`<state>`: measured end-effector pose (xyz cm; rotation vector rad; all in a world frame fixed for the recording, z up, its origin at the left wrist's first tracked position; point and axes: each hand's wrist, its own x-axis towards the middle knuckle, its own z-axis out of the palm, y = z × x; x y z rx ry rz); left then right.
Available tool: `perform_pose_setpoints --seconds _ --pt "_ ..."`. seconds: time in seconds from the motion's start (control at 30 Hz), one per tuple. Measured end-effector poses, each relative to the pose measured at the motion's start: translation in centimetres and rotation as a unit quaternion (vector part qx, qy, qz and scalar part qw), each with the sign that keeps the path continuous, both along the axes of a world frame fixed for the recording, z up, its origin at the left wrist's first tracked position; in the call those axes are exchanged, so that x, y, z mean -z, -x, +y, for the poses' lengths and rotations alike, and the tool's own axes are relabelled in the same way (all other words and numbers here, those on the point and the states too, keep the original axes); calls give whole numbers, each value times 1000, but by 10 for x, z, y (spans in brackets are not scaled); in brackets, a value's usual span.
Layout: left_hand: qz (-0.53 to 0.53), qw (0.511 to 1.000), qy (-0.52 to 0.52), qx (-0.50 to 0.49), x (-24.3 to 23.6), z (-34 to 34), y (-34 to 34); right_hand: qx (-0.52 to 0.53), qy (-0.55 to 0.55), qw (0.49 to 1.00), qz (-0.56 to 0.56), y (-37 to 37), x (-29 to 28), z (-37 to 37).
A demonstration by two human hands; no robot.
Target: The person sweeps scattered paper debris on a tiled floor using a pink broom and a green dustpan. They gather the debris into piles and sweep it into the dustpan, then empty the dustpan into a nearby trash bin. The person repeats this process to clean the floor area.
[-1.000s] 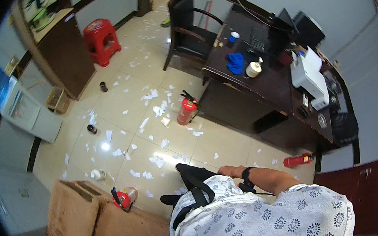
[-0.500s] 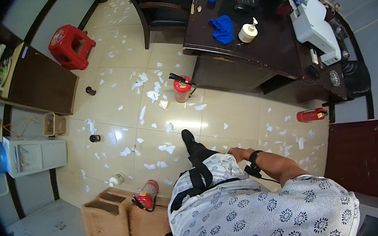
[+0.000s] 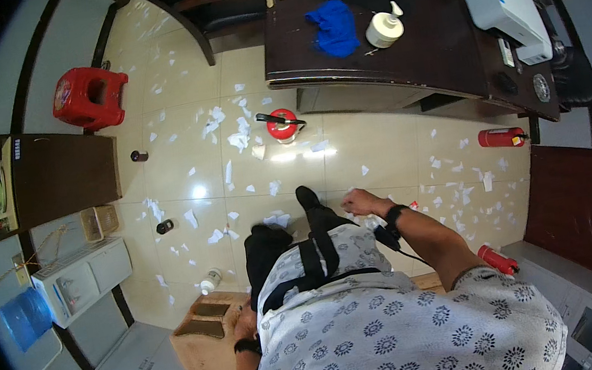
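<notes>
My right hand [image 3: 359, 203] hangs beside my black-trousered leg [image 3: 319, 216], above the paper-strewn tile floor [image 3: 257, 177], with its fingers loosely bent and nothing visible held in them. My left hand [image 3: 247, 320] is low at my left side, mostly behind my patterned shirt [image 3: 399, 329], beside the tan sofa [image 3: 205, 349]; its fingers are hidden. An upright red fire extinguisher [image 3: 280, 123] stands in front of me by the dark desk [image 3: 439, 74]. A white bottle [image 3: 211, 280] lies near the sofa.
Two more extinguishers [image 3: 501, 137] [image 3: 498, 259] lie to the right, near a brown door [image 3: 580, 213]. A red stool [image 3: 91, 96], water dispenser [image 3: 82, 279] and dark cylinders [image 3: 164, 226] are to the left. A black chair [image 3: 204, 16] is beside the desk.
The view has turned and tilted further down, bringing more of my legs into sight. My right hand has moved away from my waist to hang beside my leg.
</notes>
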<state>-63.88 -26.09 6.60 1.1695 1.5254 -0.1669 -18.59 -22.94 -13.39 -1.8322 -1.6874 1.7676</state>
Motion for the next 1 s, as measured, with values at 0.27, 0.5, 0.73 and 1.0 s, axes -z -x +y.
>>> perform_pose_setpoints --seconds 0.27,0.5,0.73,1.0 --pt "-50 990 126 29 25 126 26 -24 215 976 -37 5 49 -115" --pt "-82 977 43 192 84 240 112 127 -30 987 -93 94 -2 -7" --pt "-47 976 206 46 79 373 204 225 213 941 135 151 77 87" --pt "-100 956 272 -44 138 387 314 377 275 876 121 239 -81 285"
